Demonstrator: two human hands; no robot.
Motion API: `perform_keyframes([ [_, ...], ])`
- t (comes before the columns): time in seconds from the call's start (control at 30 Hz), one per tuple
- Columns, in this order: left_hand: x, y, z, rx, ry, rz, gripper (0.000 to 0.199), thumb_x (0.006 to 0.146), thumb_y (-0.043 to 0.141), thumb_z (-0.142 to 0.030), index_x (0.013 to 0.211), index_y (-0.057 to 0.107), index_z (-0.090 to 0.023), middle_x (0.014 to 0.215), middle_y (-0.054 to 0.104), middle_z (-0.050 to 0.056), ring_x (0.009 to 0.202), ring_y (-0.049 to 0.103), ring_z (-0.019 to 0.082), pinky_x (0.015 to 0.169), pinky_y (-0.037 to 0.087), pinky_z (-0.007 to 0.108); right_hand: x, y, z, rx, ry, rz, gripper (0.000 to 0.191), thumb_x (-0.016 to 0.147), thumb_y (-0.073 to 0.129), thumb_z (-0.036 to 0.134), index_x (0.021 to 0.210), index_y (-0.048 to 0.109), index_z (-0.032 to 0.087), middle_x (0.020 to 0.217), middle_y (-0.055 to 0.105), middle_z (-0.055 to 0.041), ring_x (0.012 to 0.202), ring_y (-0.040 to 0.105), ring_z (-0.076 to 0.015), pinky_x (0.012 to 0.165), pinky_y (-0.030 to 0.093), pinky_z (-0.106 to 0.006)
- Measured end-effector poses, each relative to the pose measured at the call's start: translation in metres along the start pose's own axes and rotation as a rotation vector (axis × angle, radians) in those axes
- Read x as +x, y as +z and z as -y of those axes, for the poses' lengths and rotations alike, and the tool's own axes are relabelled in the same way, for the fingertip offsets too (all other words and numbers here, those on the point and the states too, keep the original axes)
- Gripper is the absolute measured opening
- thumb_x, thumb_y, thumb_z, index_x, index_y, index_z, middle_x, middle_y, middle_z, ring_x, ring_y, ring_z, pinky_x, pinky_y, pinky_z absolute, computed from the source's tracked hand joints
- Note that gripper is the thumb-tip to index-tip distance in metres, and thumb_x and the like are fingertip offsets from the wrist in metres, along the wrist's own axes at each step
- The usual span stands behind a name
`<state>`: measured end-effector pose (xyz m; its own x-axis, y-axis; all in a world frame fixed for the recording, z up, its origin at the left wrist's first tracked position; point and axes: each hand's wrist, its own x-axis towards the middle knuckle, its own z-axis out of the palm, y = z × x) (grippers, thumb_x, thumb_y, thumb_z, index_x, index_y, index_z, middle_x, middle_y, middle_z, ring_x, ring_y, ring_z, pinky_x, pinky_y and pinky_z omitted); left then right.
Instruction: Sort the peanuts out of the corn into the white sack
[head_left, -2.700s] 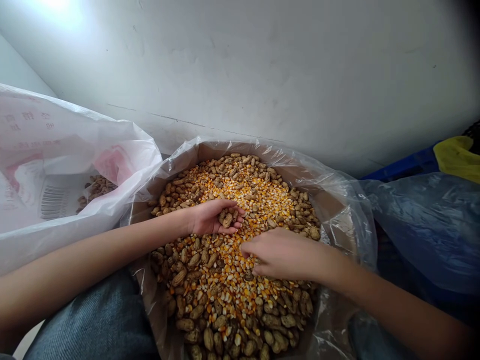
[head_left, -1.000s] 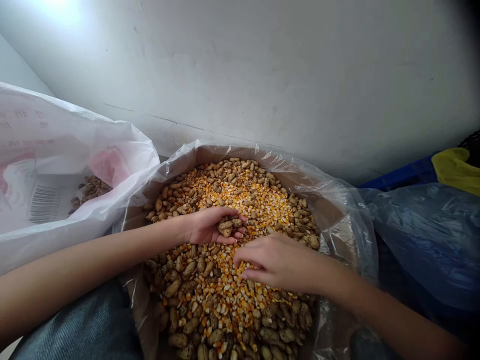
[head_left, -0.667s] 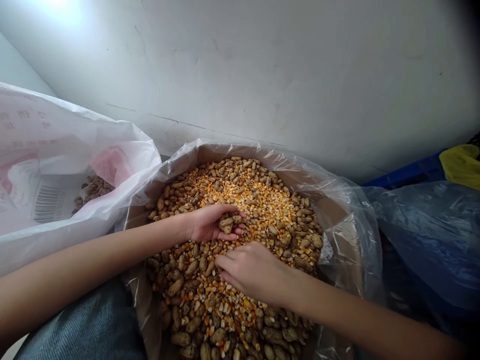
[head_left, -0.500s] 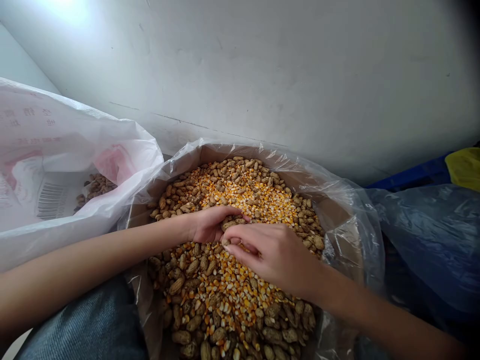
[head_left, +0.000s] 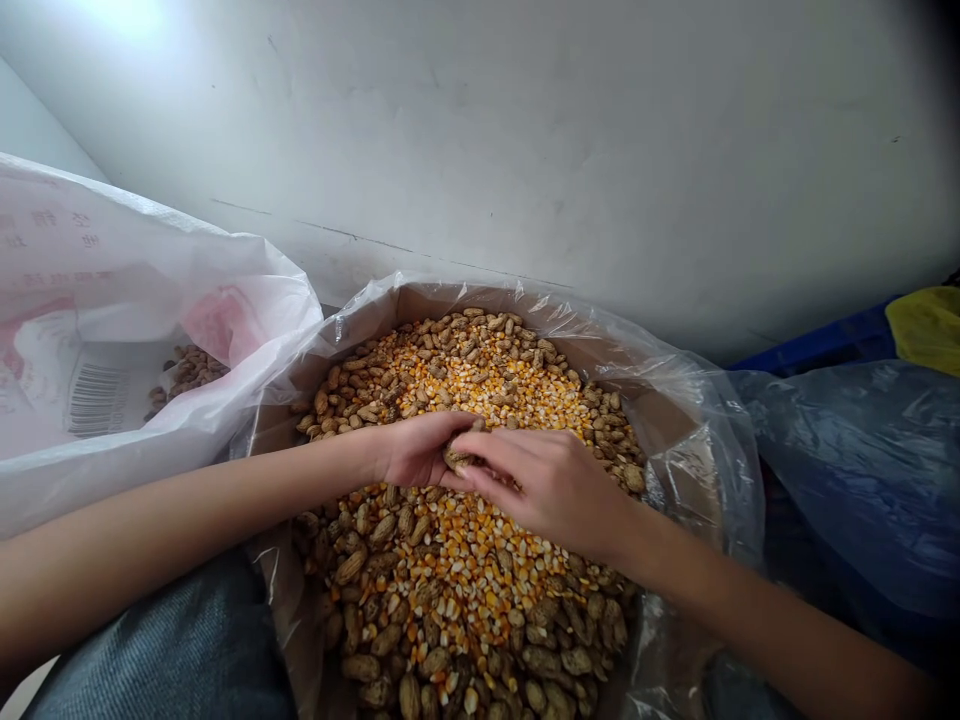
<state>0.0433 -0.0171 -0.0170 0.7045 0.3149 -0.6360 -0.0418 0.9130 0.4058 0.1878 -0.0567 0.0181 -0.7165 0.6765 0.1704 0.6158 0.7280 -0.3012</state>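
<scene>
At frame centre, the curled left hand [head_left: 412, 450] grips a tan, wrinkled in-shell peanut [head_left: 457, 458], long axis roughly level, while the half-closed right hand [head_left: 544, 490] presses its fingers [head_left: 491, 452] close from the right, their hold unclear.

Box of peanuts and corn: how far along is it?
Done: a small pile of peanuts in the white sack. In hand: a few peanuts cupped in the left hand, right hand over them. Left: most peanuts, mixed with the corn in the box.
</scene>
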Motion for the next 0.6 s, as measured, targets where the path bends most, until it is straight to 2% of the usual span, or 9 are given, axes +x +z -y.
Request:
perform_keyframes([
  [0.1,0.000,-0.002,0.000,-0.035,-0.004,0.003,0.022,0.079,0.036,-0.029,0.077,0.051,-0.014,0.060,0.053,0.000,0.053,0.050,0.008,0.050,0.043,0.018,-0.002,0.009,0.007,-0.054,-0.189,0.102,0.018,0.082,0.037,0.027,0.085,0.054,0.021,0.067,0.060,0.0027,0.059,0.053,-0.0096,0.054,0.033,-0.023],
  [0.2,0.002,-0.007,0.000,0.012,0.009,-0.003,0.023,0.078,0.036,-0.031,0.083,0.052,-0.016,0.060,0.051,0.000,0.054,0.050,0.009,0.052,0.043,0.020,-0.004,0.025,0.013,-0.142,-0.269,0.197,0.014,0.081,0.038,0.022,0.079,0.052,0.019,0.064,0.058,0.0025,0.058,0.053,-0.0116,0.049,0.030,-0.025],
  [0.33,0.003,-0.010,0.001,0.072,0.012,-0.021,0.024,0.078,0.037,-0.033,0.085,0.053,-0.016,0.062,0.051,0.000,0.053,0.049,0.009,0.051,0.041,0.021,-0.006,0.040,0.017,-0.213,-0.284,0.246,0.010,0.078,0.040,0.015,0.074,0.048,0.017,0.064,0.057,0.0008,0.060,0.054,-0.0141,0.045,0.027,-0.026],
  [0.47,0.003,-0.009,-0.001,0.044,0.031,-0.042,0.022,0.079,0.036,-0.031,0.084,0.052,-0.017,0.063,0.052,0.000,0.054,0.050,0.009,0.051,0.041,0.020,-0.005,0.037,0.022,-0.222,-0.273,0.287,0.011,0.078,0.038,0.014,0.071,0.046,0.017,0.064,0.057,-0.0003,0.057,0.054,-0.0146,0.042,0.025,-0.026],
  [0.6,0.004,-0.011,-0.002,0.027,0.053,-0.019,0.021,0.079,0.036,-0.031,0.084,0.052,-0.017,0.067,0.053,0.000,0.056,0.051,0.009,0.049,0.042,0.020,-0.005,0.038,0.024,-0.231,-0.235,0.391,0.008,0.076,0.040,0.011,0.076,0.046,0.016,0.064,0.058,-0.0005,0.053,0.055,-0.0144,0.038,0.021,-0.024],
])
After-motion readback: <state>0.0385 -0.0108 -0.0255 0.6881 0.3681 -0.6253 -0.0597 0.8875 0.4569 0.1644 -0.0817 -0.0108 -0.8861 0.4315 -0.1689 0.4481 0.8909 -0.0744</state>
